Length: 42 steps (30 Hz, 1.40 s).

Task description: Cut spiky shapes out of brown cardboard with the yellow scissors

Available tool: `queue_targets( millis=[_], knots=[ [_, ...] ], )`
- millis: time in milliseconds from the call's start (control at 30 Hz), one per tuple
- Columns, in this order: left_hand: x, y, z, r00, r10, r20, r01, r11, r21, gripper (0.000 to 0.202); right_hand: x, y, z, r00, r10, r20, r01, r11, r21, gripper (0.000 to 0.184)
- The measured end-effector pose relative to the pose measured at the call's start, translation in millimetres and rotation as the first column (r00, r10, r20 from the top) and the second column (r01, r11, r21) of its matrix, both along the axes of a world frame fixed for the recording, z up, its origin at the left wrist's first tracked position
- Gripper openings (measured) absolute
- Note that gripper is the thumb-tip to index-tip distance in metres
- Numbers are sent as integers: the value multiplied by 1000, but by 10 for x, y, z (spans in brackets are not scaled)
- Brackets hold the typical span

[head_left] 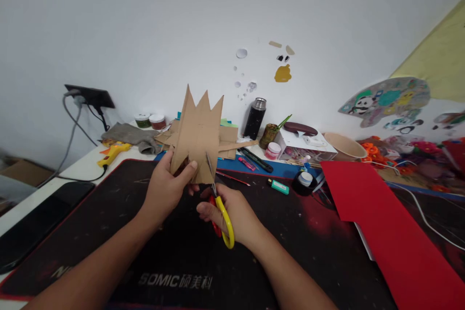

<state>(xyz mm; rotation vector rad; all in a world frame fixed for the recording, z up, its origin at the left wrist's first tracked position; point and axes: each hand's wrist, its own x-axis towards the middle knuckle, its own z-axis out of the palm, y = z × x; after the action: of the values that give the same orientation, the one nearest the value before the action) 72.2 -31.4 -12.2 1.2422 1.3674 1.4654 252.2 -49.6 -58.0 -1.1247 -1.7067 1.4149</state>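
My left hand (170,179) grips the lower left part of a piece of brown cardboard (199,131), thumb in front and fingers partly hidden behind. Three pointed spikes form the cardboard's top edge, and it is held up above the dark desk mat (174,252). In my right hand (232,213) is a pair of scissors (225,223) with one yellow and one red handle loop. The scissor blades point upward at the cardboard's lower right edge, one blade showing in front of it.
Behind stand a black thermos (255,118), a pen holder (269,135) and lidded jars (157,121). A yellow glue gun (113,153) and a phone (43,218) lie left. Red card (392,232) covers the right side. A utility knife (256,159) and teal eraser (279,186) lie beyond my hands.
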Motion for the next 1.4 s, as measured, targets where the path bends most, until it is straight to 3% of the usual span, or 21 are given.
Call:
queue_targets(
  millis=[100, 233, 400, 633, 1400],
  knots=[
    [-5, 6, -2, 999, -23, 46, 23, 1000, -12, 38, 21, -5, 37, 999, 33, -8, -33, 999, 11, 62],
    [14, -14, 17, 1000, -19, 4, 19, 1000, 13, 35, 10, -12, 63, 1000, 21, -3, -21, 998, 62, 60],
    [13, -32, 43, 999, -22, -44, 23, 999, 24, 33, -40, -17, 21, 997, 20, -68, -29, 992, -125, 52],
    [-16, -19, 12, 996, -41, -79, 45, 998, 52, 33, -38, -31, 17, 999, -14, -45, 10, 996, -84, 37],
    [49, -16, -52, 998, -24, -55, 25, 999, 26, 34, -79, -41, -84, 986, -120, 116, 125, 991, -45, 45]
  ],
)
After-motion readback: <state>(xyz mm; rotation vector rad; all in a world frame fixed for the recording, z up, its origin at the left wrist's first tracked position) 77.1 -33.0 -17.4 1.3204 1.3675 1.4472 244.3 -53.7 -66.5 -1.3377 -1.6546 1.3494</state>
